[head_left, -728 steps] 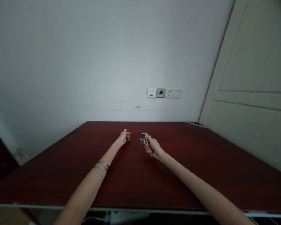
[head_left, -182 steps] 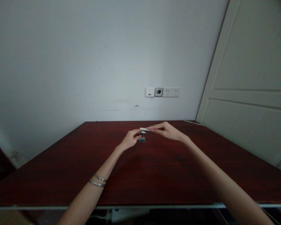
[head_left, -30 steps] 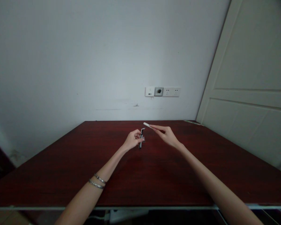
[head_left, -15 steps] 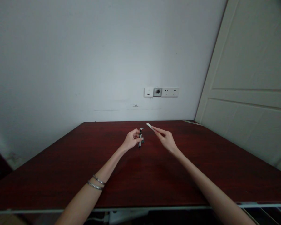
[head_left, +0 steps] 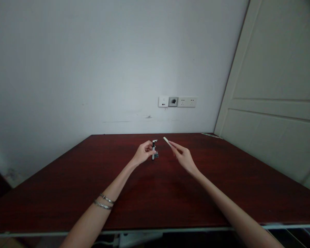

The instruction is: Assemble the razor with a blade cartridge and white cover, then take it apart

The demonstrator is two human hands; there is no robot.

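My left hand (head_left: 142, 153) is closed round a slim black and silver razor handle (head_left: 153, 151), held upright above the dark red table (head_left: 155, 193). Behind the handle a small clear blade cartridge case (head_left: 156, 156) lies on the table. My right hand (head_left: 182, 156) pinches a small white flat piece (head_left: 166, 140) between its fingertips, raised a little to the right of the handle's top and apart from it. Two thin bracelets (head_left: 103, 202) sit on my left wrist.
A white wall with a row of sockets (head_left: 177, 102) rises behind the table. A cream panelled door (head_left: 276, 103) stands at the right. The table's pale front edge (head_left: 155, 230) runs along the bottom of the view.
Over the last second my left hand has tilted the razor handle more upright. My right hand with the white piece has drifted slightly right, away from the handle.
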